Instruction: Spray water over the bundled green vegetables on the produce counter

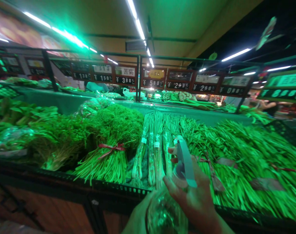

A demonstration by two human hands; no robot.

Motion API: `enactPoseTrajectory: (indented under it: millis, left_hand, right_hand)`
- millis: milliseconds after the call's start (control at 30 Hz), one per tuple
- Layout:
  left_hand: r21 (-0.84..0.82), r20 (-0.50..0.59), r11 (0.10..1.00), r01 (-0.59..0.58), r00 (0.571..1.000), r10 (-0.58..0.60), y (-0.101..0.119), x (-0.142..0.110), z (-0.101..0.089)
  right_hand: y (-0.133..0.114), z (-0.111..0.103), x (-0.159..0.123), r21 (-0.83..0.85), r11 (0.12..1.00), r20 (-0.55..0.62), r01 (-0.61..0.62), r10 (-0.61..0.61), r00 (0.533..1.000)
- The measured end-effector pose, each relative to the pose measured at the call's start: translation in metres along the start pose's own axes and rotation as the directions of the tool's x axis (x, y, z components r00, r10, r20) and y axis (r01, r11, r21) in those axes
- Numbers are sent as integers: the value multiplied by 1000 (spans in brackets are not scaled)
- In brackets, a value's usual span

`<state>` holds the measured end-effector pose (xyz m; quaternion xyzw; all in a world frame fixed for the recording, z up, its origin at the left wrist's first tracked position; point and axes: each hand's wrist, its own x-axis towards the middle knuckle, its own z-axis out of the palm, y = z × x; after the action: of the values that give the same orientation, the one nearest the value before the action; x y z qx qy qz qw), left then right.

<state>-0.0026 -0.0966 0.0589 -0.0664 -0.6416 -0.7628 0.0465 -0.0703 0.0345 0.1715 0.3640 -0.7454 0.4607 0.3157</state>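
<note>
My right hand [195, 196] grips the neck of a clear spray bottle [165, 214], with a finger on the trigger below the pale blue-grey nozzle head [184, 161]. The nozzle points away from me, towards wrapped bundles of green onions [154, 148] on the display. At the bottom edge my left hand [137, 217] lies against the bottle's left side, and its fingers are hidden. A bunch of leafy greens tied with a red band [111, 148] lies to the left of the onions. Long green stalks [248, 162] are piled to the right.
A black perforated rim [109, 185] runs along the front of the vegetable counter, over a wooden base. Price signs [154, 79] hang on a black frame behind it. More greens [21, 113] fill the left side. A person [268, 105] stands far right beyond the display.
</note>
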Motion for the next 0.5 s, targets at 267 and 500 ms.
enactPoseTrajectory:
  millis: [267, 500]
  left_hand:
    - [56, -15, 998, 19, 1000, -18, -16, 2, 0]
    - [99, 37, 991, 94, 994, -98, -16, 16, 3]
  right_hand:
    - [2, -4, -5, 24, 999, -32, -39, 40, 999]
    - [9, -2, -14, 148, 976, -55, -157, 167, 984]
